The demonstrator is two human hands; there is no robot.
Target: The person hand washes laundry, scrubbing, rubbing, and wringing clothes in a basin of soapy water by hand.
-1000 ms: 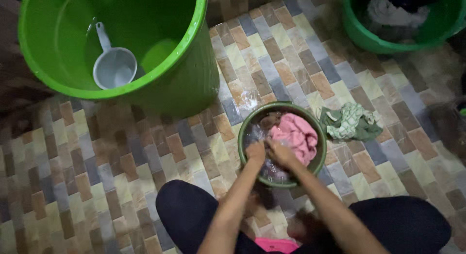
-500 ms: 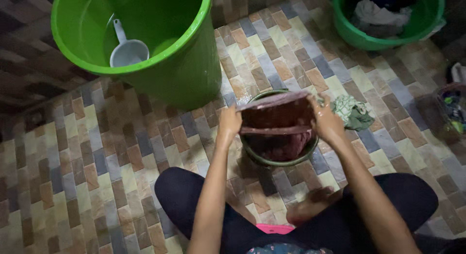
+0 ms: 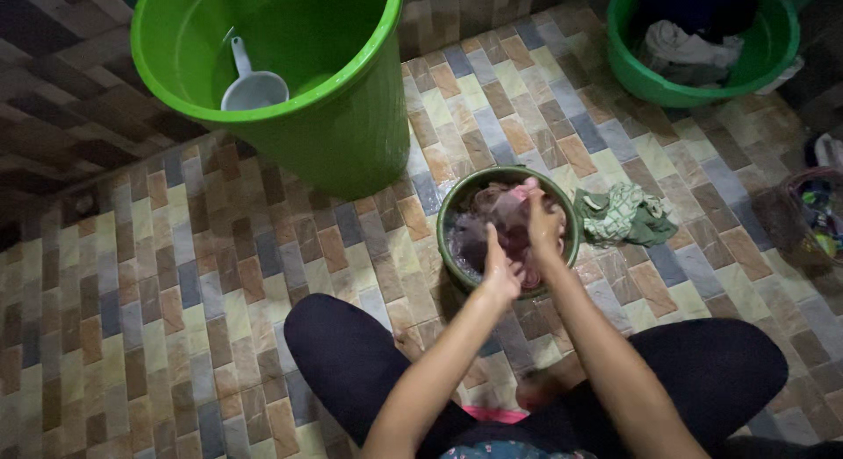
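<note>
Seen from above, a seated person leans over a small dark green round plastic basin (image 3: 457, 264) standing on the patterned tiled floor (image 3: 176, 336). Both hands are inside it. The right hand (image 3: 543, 224) closes on a wet pink cloth (image 3: 507, 211), lifted slightly above the water. The left hand (image 3: 500, 270) presses against the cloth lower down; whether its grip is closed is unclear in the dim, blurred light. A crumpled green-and-white cloth (image 3: 625, 215) lies just beside the basin.
</note>
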